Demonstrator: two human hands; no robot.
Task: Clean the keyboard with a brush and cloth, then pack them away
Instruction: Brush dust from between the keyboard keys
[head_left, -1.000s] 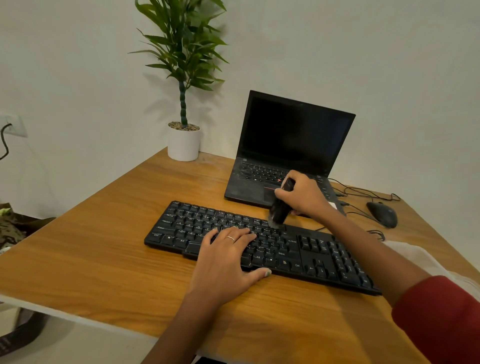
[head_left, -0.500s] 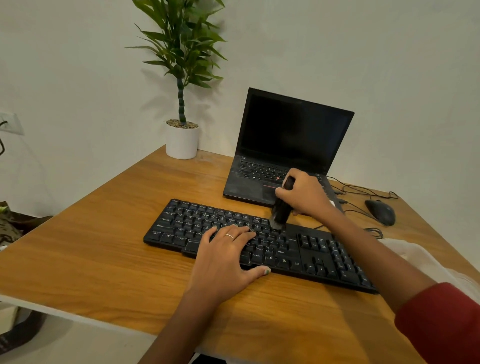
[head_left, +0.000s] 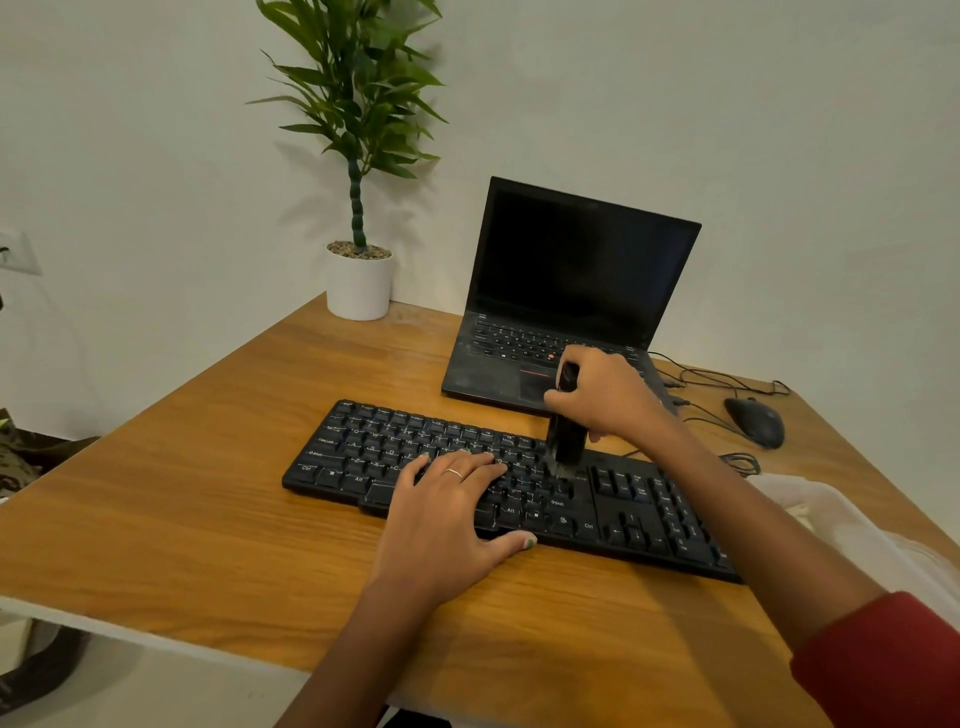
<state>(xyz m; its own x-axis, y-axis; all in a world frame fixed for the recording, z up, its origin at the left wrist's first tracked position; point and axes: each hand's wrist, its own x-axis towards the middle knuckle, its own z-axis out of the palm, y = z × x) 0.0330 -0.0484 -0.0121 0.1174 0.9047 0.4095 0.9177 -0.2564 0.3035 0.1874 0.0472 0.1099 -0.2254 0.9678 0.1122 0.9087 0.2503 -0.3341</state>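
Since the earlier frames the brush (head_left: 565, 431) has travelled a little rightward and nearer along the keyboard (head_left: 613, 499), its bristles now down among the keys just left of the arrow cluster. Right hand (head_left: 608, 395) has its grip curled round the upper part of the black brush, holding it nearly upright above the far edge of the keyboard. Left hand (head_left: 447, 514) lies flat on the near middle keys, fingers spread and straight, thumb along the near edge, a ring on one finger. Black keyboard sits across the middle of the wooden bench (head_left: 171, 519). White cloth (head_left: 841, 525) lies on the bench at the right, partly hidden behind the right forearm. Beyond the keyboard stands an open laptop (head_left: 576, 280) with a dark screen; a mouse (head_left: 756, 421) and its cable lie to the far right, and a potted plant (head_left: 358, 280) stands at the far left corner by the wall
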